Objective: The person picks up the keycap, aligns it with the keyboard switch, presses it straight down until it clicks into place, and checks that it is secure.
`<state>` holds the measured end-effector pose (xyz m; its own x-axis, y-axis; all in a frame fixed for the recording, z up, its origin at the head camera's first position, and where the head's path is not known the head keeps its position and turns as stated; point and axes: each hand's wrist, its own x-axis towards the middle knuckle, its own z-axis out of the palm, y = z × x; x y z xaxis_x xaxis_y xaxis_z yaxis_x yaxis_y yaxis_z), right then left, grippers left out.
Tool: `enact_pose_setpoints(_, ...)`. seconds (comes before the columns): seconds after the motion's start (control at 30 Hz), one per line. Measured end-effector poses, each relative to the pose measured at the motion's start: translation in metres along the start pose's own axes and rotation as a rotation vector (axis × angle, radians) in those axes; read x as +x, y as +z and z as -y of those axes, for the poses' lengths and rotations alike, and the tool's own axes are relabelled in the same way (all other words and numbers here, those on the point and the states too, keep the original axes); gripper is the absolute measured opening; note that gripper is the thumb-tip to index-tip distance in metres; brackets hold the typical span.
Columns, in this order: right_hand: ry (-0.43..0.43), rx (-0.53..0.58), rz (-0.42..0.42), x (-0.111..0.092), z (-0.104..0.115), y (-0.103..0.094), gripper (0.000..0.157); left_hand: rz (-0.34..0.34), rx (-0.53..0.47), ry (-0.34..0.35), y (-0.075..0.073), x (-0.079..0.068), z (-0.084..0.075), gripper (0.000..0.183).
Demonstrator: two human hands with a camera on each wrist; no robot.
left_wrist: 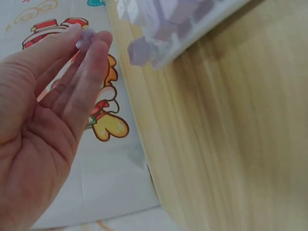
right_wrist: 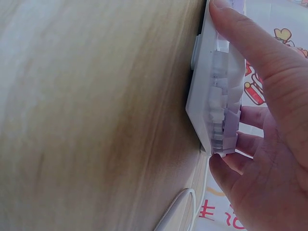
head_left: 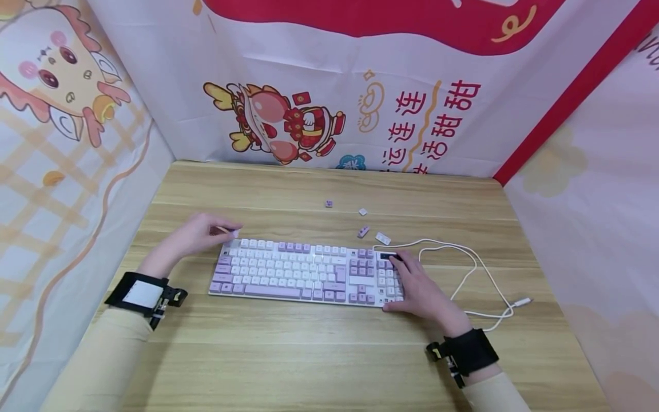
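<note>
A white and purple keyboard (head_left: 288, 269) lies on the wooden table. Just above its back left corner, my left hand (head_left: 206, 232) pinches a small light purple keycap (left_wrist: 84, 40) between thumb and fingertips. The top left corner of the keyboard shows a gap in the row of keys. At the other end, my right hand (head_left: 419, 286) grips the keyboard's right side, its thumb at the front edge and its fingers over the number keys and back corner. In the right wrist view, the thumb and fingers span the keyboard's end (right_wrist: 204, 101).
Behind the keyboard lie several loose keycaps: a small purple keycap (head_left: 329, 203), a small white keycap (head_left: 362, 212), a long purple keycap (head_left: 363, 232) and a long white keycap (head_left: 382, 238). A white cable (head_left: 489, 280) loops over the table's right side. Printed cloth walls (head_left: 309, 68) enclose the table.
</note>
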<state>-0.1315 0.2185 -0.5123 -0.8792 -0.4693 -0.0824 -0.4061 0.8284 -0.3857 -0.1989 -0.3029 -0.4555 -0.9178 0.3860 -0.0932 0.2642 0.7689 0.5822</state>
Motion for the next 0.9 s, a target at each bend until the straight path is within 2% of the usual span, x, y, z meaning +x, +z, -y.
enact_pose_setpoints(0.27,0.008,0.001,0.000,0.000,0.000,-0.001,0.118,-0.023,0.026,-0.079,0.003,-0.018,0.014,0.025)
enact_pose_setpoints(0.53,0.007,-0.002,0.001,0.001,0.000,0.000,0.118,-0.043,0.041,-0.051,0.010,-0.026,0.024,0.019)
enact_pose_setpoints(0.9,-0.002,-0.003,-0.002,0.001,0.000,0.000,0.119,-0.030,0.055,-0.071,0.016,-0.025,0.022,0.018)
